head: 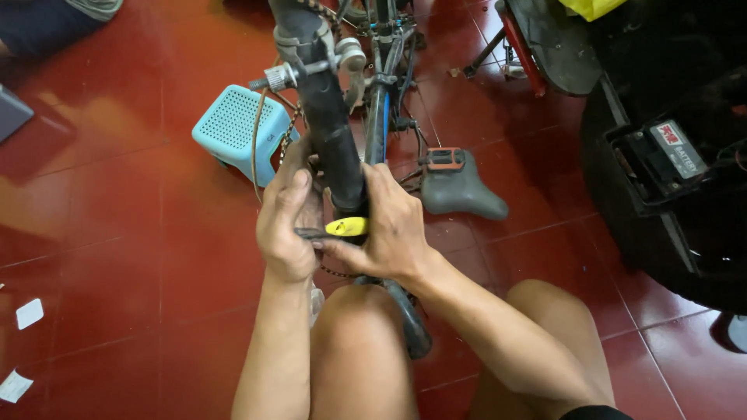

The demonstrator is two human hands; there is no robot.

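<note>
Bike tire [331, 124], black rubber, matte & curved, runs down centre frame btwn the person's knees, above red glossy floor tiles [156, 257]. Left hand [286, 225] wraps the tire's side, fingers curled shut w/ a thin dark tool. Right hand [389, 229] grips the tire, fingers closed round a small yellow plastic lever [347, 227]. Teal perforated plastic stool [233, 128] & grey saddle [459, 190] lie nearby.

**Floor and items resting on it**

Surface: glossy red tiled floor [140, 257] with dark grout lines. A light blue perforated plastic stool [233, 128] stands upper left. A grey bicycle saddle [459, 190] lies right of centre. Two white paper scraps [29, 313] lie at the left edge. A black tyre [622, 225] rests at right.
</note>
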